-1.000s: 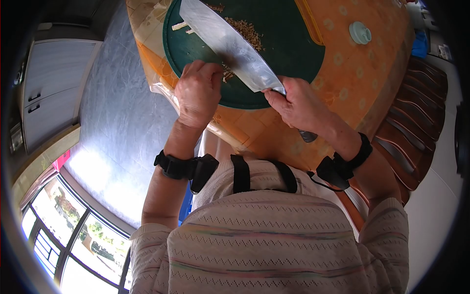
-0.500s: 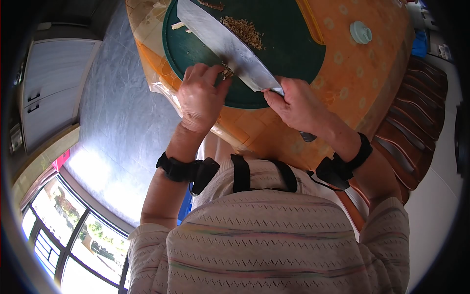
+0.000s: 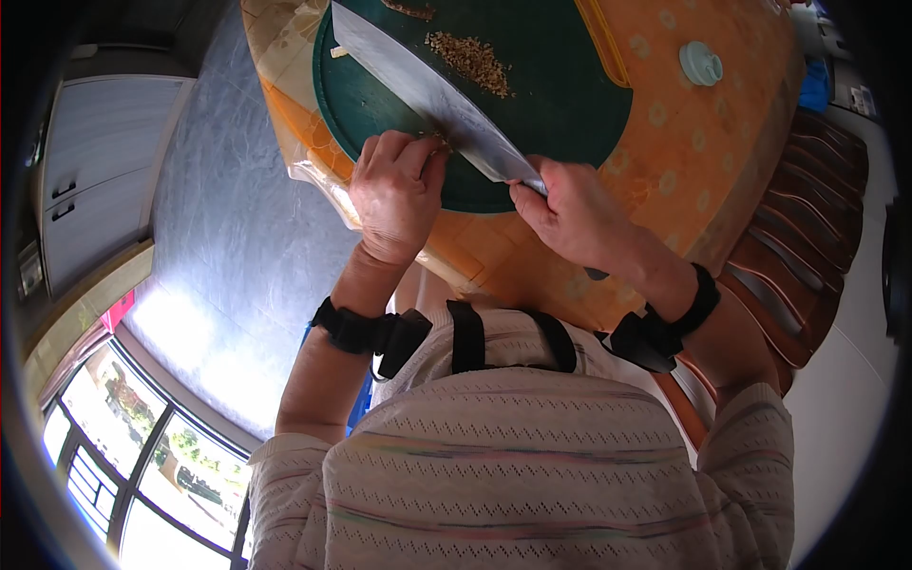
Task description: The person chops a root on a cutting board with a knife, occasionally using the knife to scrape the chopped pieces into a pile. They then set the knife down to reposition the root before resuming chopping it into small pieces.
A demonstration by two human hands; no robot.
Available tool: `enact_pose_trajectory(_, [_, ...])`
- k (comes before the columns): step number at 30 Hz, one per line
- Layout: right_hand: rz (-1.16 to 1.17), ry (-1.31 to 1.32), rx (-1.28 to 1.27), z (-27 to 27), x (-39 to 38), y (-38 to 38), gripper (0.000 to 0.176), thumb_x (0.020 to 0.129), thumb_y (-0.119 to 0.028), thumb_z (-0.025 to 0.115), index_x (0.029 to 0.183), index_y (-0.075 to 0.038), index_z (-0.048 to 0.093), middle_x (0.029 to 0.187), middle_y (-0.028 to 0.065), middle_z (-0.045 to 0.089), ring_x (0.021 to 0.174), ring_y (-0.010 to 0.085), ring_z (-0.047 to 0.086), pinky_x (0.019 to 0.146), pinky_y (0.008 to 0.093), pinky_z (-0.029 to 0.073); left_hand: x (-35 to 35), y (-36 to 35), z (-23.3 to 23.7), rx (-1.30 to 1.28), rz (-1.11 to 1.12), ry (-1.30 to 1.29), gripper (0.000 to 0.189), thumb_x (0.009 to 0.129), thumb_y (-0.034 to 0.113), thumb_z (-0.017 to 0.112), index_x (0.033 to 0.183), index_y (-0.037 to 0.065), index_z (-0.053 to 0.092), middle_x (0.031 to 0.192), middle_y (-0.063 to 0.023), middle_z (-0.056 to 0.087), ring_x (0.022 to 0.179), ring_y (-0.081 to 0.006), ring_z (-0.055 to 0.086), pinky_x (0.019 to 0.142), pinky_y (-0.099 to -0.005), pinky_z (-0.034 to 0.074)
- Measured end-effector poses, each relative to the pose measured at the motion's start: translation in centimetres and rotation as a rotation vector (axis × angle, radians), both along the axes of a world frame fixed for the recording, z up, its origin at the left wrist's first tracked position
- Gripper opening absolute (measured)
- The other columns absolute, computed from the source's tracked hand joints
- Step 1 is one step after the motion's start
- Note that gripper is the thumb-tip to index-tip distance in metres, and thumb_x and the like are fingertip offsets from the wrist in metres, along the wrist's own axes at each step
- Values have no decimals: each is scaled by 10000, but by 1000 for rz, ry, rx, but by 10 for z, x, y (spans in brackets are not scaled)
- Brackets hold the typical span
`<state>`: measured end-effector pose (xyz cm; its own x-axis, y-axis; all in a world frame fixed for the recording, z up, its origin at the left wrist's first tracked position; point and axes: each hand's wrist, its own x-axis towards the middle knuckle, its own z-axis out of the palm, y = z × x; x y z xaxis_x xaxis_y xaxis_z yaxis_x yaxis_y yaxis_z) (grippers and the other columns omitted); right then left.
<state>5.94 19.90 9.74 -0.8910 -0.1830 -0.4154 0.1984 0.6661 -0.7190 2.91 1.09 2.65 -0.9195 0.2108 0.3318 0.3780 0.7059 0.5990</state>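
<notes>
My right hand [image 3: 575,209] is closed round the handle of a large kitchen knife [image 3: 418,81]. Its broad blade slants up and left across a round green cutting board [image 3: 570,119]. Beside the blade's near part, my left hand [image 3: 397,195] has its fingers bunched, fingertips at the board. What they pinch is mostly hidden; a trace of brown shows there. Beyond the blade lies a heap of finely chopped brown bits [image 3: 472,63]. A pale piece [image 3: 341,50] rests left of the blade, and a brown strip [image 3: 408,9] lies near the top edge.
An orange patterned tablecloth [image 3: 665,161] covers the table under the board. A yellow strip [image 3: 605,43] runs along the board's right side. Farther right stands a pale green plastic cap [image 3: 700,63]. A brown slatted wooden seat [image 3: 798,237] is beside the table.
My left hand has shifted slightly right and closer to me, its fingers now covering the bits seen by the blade. The knife has moved slightly left.
</notes>
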Motion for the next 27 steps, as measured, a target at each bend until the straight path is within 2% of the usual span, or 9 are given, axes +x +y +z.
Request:
enact_pose_trajectory(7, [-9, 6, -9, -1, 3, -2, 175, 899, -132, 541, 828, 28, 543, 630, 226, 579, 605, 405, 601, 542, 423, 484, 1, 2, -8, 28, 18, 42, 105, 690, 30, 748, 776, 70, 704, 732, -51, 607, 709, -234, 600, 633, -327, 490])
enact_pose_trajectory(9, [-6, 13, -8, -1, 3, -3, 174, 899, -132, 541, 829, 27, 543, 628, 224, 579, 606, 405, 601, 543, 423, 485, 0, 3, -13, 27, 41, 91, 94, 669, 113, 749, 723, 128, 674, 714, -4, 572, 693, -219, 577, 632, -343, 470])
enact_pose_trajectory(12, [8, 31, 4, -2, 3, -4, 168, 899, -129, 540, 832, 25, 543, 626, 222, 580, 606, 403, 602, 544, 426, 486, 0, 2, -16, 32, 45, 104, 92, 670, 110, 748, 719, 127, 672, 709, -6, 572, 685, -222, 575, 631, -344, 465])
enact_pose_trajectory(25, [73, 24, 47, -3, -1, -3, 153, 891, -118, 531, 837, 24, 529, 631, 223, 584, 625, 414, 603, 558, 450, 490, 4, 0, -14, -32, -10, 156, 100, 700, 94, 718, 788, 122, 681, 735, 0, 556, 713, -211, 565, 640, -346, 434])
enact_pose_trajectory(27, [91, 41, 50, -5, -3, -1, 148, 891, -116, 527, 844, 25, 529, 634, 225, 587, 628, 417, 603, 559, 454, 490, 5, 1, -10, -17, -3, 115, 115, 702, 23, 712, 801, 77, 691, 764, -38, 604, 725, -238, 591, 672, -345, 467])
